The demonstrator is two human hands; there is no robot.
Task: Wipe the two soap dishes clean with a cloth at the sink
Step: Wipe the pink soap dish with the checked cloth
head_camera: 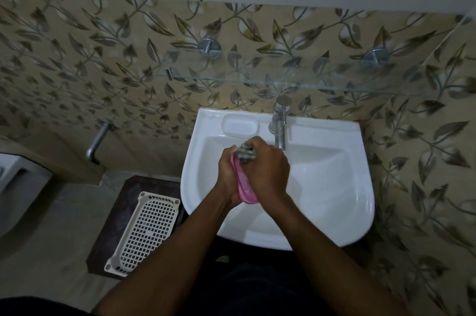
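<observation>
Hovering above the basin of the white sink, a pink soap dish is held on edge between the two hands, which are pressed close together over the basin's middle; the left hand is curled round the dish from its left side, while the right hand is closed on a grey checked cloth, bunched against the upper end of the dish; only a crumpled part of the cloth can be seen above the knuckles, and how much of the dish is covered by it cannot be told; a white soap dish is seen lying flat on the back ledge of the sink, just left of the chrome tap and apart from the hands; a glass shelf is fixed to the leaf-patterned wall above the sink; a white plastic basket is seen lying on a dark surface below and to the left of the sink, near its rim.
</observation>
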